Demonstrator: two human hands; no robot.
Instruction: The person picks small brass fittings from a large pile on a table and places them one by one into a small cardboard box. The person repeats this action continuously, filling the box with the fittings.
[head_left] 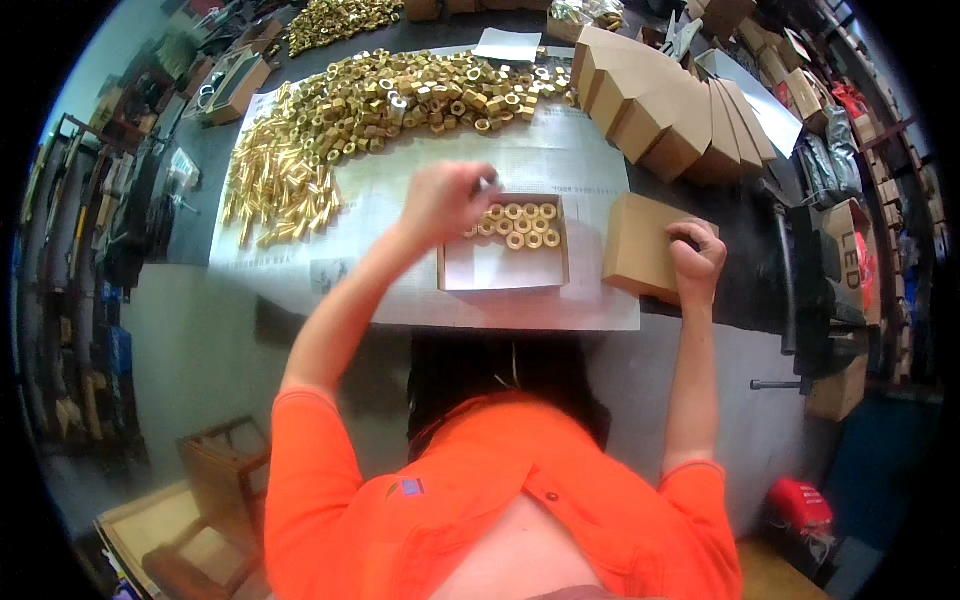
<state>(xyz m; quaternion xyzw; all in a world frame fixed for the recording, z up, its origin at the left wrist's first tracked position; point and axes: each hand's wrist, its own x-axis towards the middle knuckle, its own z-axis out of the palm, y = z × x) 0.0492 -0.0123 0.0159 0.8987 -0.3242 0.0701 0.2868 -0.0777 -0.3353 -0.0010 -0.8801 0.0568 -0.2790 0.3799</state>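
Note:
My left hand [448,203] is over the upper left corner of an open, shallow cardboard box [566,245], fingers closed in a blurred pinch. A small greyish glint shows at the fingertips, too smeared to name. Brass nuts [515,240] stand in close rows in the far part of this box, and white lining shows in the near part. My hand hides some of the far left corner. To the right lies a closed brown cardboard box [640,245]. My right hand [697,257] rests loosely fisted on its right edge, with nothing visible in the fingers.
Newspaper [390,280] covers the table beneath a large heap of brass nuts [430,95] and a pile of slim brass pins [285,195]. Overlapping brown boxes [670,110] stand at the far right. A dark metal clamp or tool [790,280] borders the table's right edge.

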